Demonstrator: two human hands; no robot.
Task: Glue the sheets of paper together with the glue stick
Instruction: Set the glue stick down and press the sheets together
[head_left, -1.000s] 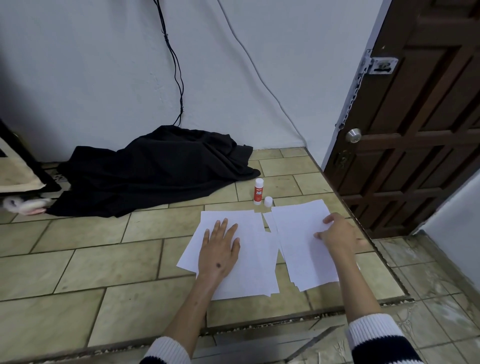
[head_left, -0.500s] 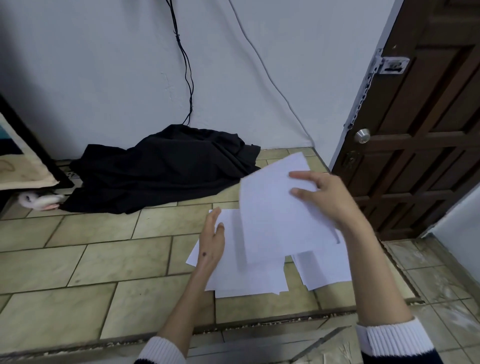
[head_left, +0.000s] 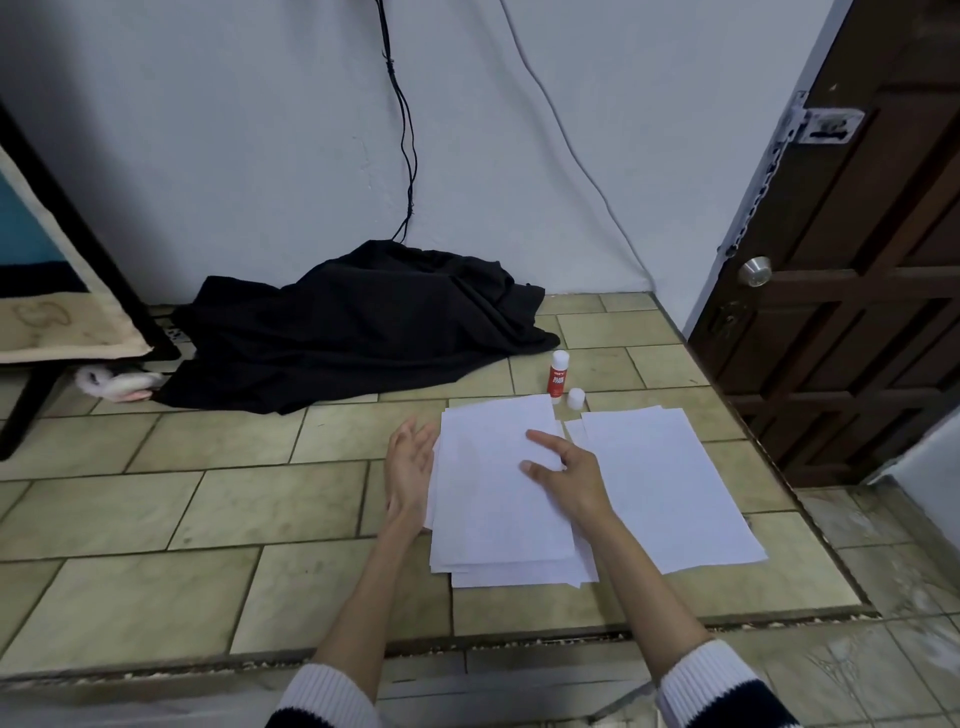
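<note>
Two piles of white paper lie on the tiled floor. On the left pile (head_left: 493, 499) my right hand (head_left: 566, 473) rests with its fingers stretched flat over the top sheet. My left hand (head_left: 410, 467) stands on edge against that pile's left side, fingers straight. To the right lies the other pile (head_left: 670, 478), untouched. A red and white glue stick (head_left: 558, 376) stands upright and uncapped just beyond the papers. Its white cap (head_left: 575, 399) sits beside it on the floor.
A heap of black cloth (head_left: 353, 322) lies against the white wall at the back left. A dark wooden door (head_left: 857, 291) closes the right side. The tiled platform ends in a step (head_left: 467, 644) near me. Dark furniture (head_left: 47, 291) stands at the far left.
My right hand lifted the top sheet off the right pile, carried it left through the air and laid it on the left pile. My left hand shifted from the pile's top to its left edge.
</note>
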